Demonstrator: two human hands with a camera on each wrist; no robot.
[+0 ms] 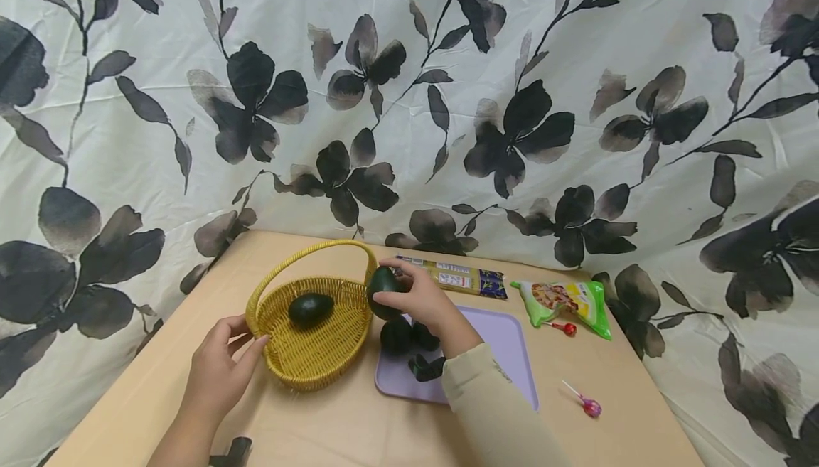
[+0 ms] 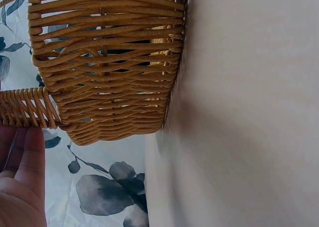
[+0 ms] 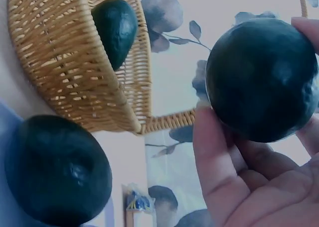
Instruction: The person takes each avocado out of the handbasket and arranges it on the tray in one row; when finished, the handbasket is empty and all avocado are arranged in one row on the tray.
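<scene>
Head view: right hand point(image 1: 425, 305), centre of frame, grips a dark green avocado point(image 1: 382, 288) between thumb and fingers, just at the right edge of the yellow wicker basket point(image 1: 313, 362), left of centre. Left hand point(image 1: 220, 364), lower left, pinches the basket's left side where the handle point(image 1: 307, 249) meets the rim; hands are apart. A second avocado point(image 1: 311, 310) lies inside the basket, toward its upper part. Two more dark round fruits point(image 1: 395, 337), partly blocked by the right hand, sit at the left of the lilac tray point(image 1: 512, 342), right of the basket. Only the head view gives the full right side: green snack bag point(image 1: 566, 303), red lollipop point(image 1: 566, 328) below it, pink lollipop point(image 1: 589, 407) at lower right. Long packet point(image 1: 457, 278) lies above the tray; right wrist catches just its blue end, bottom of frame. Left wrist alone shows the basket's outer wall close up, upper left, fingers against the handle at left edge; contents are only a dark patch through the weave. Right wrist shows the held avocado's rounded face at upper right, finger placement around it, the basketed one upper left and one fruit large at lower left. Floral cloth point(image 1: 409, 119) fills the head view's top.
</scene>
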